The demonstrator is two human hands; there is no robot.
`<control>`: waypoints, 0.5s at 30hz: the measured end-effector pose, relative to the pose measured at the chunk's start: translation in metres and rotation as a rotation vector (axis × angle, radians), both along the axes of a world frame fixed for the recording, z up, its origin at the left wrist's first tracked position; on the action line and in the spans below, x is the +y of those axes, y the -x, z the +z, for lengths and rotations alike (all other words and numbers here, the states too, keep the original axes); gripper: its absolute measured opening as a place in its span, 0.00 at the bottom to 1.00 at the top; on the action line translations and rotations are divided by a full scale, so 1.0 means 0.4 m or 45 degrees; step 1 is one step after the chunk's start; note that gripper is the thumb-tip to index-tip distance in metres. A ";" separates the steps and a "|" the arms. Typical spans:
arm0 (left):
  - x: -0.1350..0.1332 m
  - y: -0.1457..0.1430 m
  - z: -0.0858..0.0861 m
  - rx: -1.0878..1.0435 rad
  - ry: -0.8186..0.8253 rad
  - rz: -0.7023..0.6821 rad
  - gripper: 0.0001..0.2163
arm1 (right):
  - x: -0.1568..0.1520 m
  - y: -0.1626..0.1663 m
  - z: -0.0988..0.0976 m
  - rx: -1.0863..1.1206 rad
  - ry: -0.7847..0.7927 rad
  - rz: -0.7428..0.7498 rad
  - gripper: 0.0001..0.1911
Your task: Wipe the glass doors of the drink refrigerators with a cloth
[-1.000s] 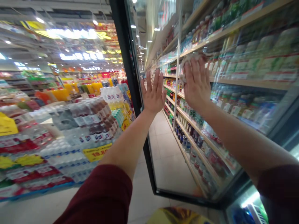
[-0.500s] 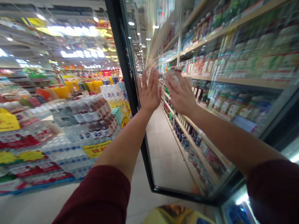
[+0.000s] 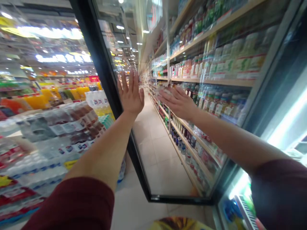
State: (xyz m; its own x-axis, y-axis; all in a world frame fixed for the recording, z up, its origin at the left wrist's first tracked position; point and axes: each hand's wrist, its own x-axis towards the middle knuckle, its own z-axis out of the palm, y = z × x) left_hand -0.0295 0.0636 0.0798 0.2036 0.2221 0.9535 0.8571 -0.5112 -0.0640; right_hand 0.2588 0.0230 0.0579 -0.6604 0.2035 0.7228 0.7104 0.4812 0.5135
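My left hand lies flat against the glass door, fingers spread and pointing up, close to the black door frame. To its right, my right hand presses a crumpled, light-coloured cloth on the same pane. The cloth shows around the fingertips; part of it is hidden under them. Both arms are stretched forward. The door stands open, and bottles on shelves show in its glass.
Shrink-wrapped bottle packs are stacked on the left. The lit cooler interior opens at the lower right, with a white rack inside. Tiled floor lies below the door. Something yellow sits at the bottom edge.
My view has turned to the right, so the door and both hands appear farther left. My right hand with the cloth has moved lower on the glass and away from my left hand.
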 end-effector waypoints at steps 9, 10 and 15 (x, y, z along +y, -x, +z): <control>0.015 0.004 0.000 -0.014 -0.043 0.003 0.43 | -0.006 -0.122 -0.031 0.162 -0.207 -0.099 0.31; 0.016 0.004 0.000 -0.022 -0.033 -0.005 0.42 | -0.010 -0.132 -0.033 0.074 -0.178 -0.090 0.31; 0.029 0.004 0.005 -0.103 0.013 -0.118 0.44 | -0.033 -0.217 0.013 0.300 -0.207 -0.193 0.29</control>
State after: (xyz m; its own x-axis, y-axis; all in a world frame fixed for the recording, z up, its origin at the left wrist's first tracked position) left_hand -0.0311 0.0752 0.0817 0.1462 0.2156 0.9655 0.8082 -0.5888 0.0091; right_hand 0.3455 0.0099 0.0633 -0.4417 0.1561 0.8835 0.8763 0.2863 0.3876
